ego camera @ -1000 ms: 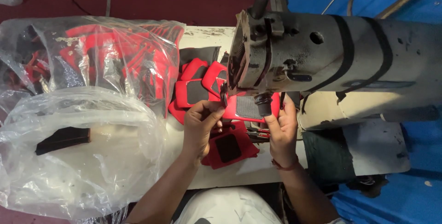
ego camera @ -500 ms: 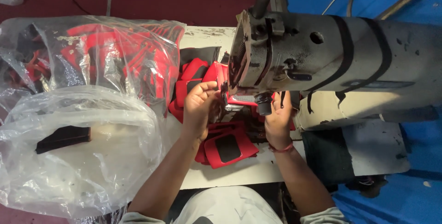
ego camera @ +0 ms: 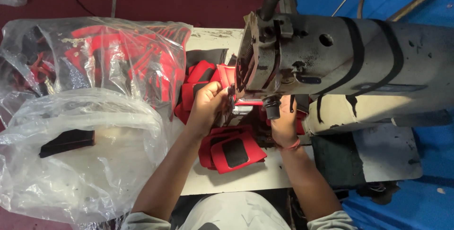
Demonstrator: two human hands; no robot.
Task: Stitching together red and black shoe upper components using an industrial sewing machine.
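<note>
A grey sewing machine (ego camera: 340,64) fills the upper right, its head over the white table (ego camera: 246,178). My left hand (ego camera: 208,104) pinches a red fabric piece (ego camera: 226,75) just left of the needle area. My right hand (ego camera: 283,123) lies under the machine head on the red fabric there, partly hidden by the machine. A stack of red pieces with black patches (ego camera: 231,152) lies on the table between my forearms.
A clear plastic bag of red and black pieces (ego camera: 118,60) sits at the upper left. A second clear bag (ego camera: 80,164) holding a black piece (ego camera: 66,142) lies in front of it. Blue sheeting (ego camera: 406,197) covers the right side.
Both hands have moved farther from me, toward the needle. The red piece under the machine head has slid away with them, uncovering more of the stack near the table's edge.
</note>
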